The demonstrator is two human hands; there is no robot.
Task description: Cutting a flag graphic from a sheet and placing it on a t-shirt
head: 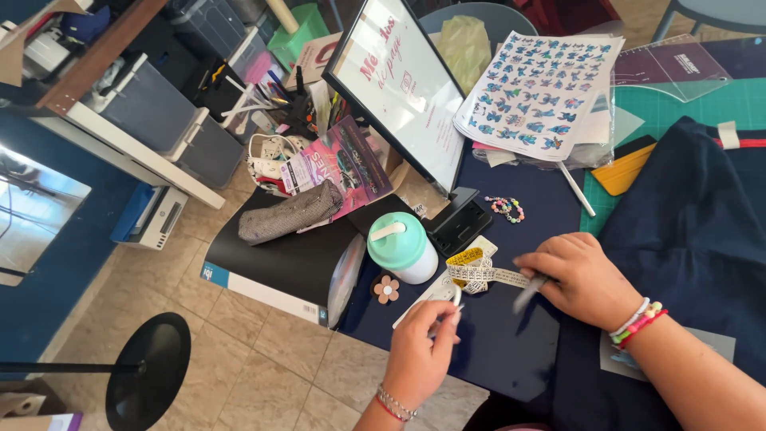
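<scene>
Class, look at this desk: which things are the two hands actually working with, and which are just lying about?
In hand:
left hand, pinching a small white thing, too blurred to name
right hand, holding a thin grey tool
measuring tape between them
dark blue fabric

Lying about:
mint-lidded cup
bead bracelet
sticker sheet
framed sign
grey pencil case
flower-shaped piece

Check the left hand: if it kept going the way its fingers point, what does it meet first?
The left hand points up and slightly right, pinching a thin white piece. First in that line looks to be the rolled measuring tape, just past its fingertips. Depth is unclear from this one view, so it could pass above it.
</scene>
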